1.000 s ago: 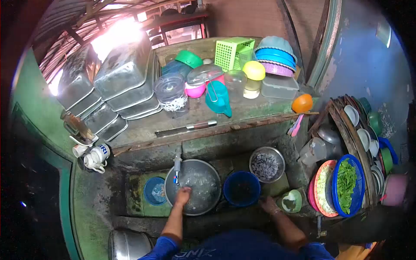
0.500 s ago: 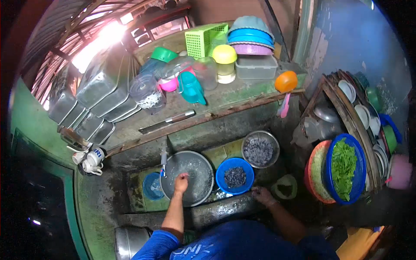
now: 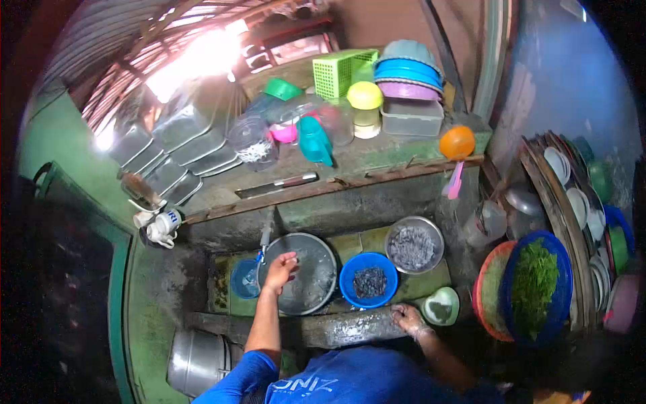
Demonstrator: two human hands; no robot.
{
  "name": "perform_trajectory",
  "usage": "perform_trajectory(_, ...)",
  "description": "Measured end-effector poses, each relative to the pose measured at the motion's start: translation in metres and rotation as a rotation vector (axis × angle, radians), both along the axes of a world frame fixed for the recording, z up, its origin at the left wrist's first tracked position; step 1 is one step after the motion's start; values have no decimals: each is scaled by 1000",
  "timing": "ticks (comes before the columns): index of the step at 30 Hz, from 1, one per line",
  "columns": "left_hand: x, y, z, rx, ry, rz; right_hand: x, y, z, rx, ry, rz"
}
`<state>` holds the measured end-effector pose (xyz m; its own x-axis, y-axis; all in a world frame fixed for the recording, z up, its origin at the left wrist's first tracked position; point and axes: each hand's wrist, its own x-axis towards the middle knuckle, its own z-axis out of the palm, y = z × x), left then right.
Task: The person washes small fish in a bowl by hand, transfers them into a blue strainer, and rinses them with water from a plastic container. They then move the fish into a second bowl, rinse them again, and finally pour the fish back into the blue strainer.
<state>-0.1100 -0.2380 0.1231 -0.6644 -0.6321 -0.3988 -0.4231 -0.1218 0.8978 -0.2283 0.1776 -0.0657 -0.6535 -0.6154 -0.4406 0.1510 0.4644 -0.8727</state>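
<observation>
My left hand [image 3: 280,271] is over the left part of a large grey basin [image 3: 316,301] of water, close below the tap [image 3: 265,237]. Its fingers are loosely bent and apart, and I see nothing held. My right hand [image 3: 408,319] rests at the sink's wet front ledge [image 3: 356,330], fingers slightly spread, with a pale green bowl [image 3: 449,316] just beside it. Between the hands stands a blue basin [image 3: 346,285] with a dark, wet heap [image 3: 369,282] in it. Behind that, a metal bowl [image 3: 437,237] holds greyish pieces [image 3: 412,248] that I cannot identify.
A small blue tub [image 3: 243,279] sits left of the grey basin. A long knife [image 3: 277,185] lies on the upper shelf. Leafy greens [image 3: 536,286] fill a blue colander at right, beside a dish rack. A metal pot [image 3: 195,363] is at lower left.
The head view has shifted, so the scene sits farther right and the bowls look slightly different in position. My left hand has moved left toward the tap, its fingers opening. My right hand stays near the ledge.
</observation>
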Motion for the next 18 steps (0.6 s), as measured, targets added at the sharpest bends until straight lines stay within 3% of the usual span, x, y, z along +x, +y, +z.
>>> perform_trajectory(1, -3, 0, 8, -5, 20, 24, 1, 3, -6, -25, -48, -46)
perform_trajectory(2, -9, -2, 22, -87, 172, 31, 1, 8, -3, -69, 70, -4)
perform_trajectory(3, -15, -3, 39, -171, 321, 36, 0, 11, 19, 77, 25, 49)
perform_trajectory(5, -26, -7, 97, -229, 450, 9, 1, 15, 14, -21, -34, 12)
perform_trajectory(6, -38, -6, 125, -212, 520, 69, -2, 14, 58, 85, -92, 43)
perform_trajectory(10, -81, -35, 227, -323, 665, -138, -7, 5, 77, 68, -29, 50)
perform_trajectory(13, -133, -59, 295, -57, 787, -136, -12, 5, 11, -44, 102, 54)
perform_trajectory(14, -150, -68, 313, 3, 793, -147, -13, 0, 52, 61, -66, 35)
perform_trajectory(17, -220, -120, 332, 186, 810, -168, -14, 5, 12, -78, -116, -45)
perform_trajectory(18, -249, -137, 338, 191, 732, -92, -16, 5, 10, -117, 169, 38)
